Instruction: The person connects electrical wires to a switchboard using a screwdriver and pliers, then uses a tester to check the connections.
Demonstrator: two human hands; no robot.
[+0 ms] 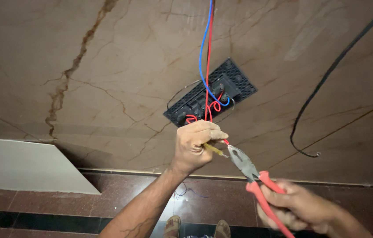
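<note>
Red wire (208, 66) comes down from the top of the view, past the black switch plate (210, 92) lying on the brown marble floor (107, 79), and its bare end sits right at the nose of my pliers (243, 163). My left hand (195, 145) is clenched around the red wire, pinching it with a yellowish stub poking out toward the pliers. My right hand (299, 207) grips the red pliers handles, jaws closed on the wire tip. A blue wire (202, 57) runs alongside the red one into the plate. A black cable (323, 83) curls off to the right. My sandalled feet (197, 228) show below.
</note>
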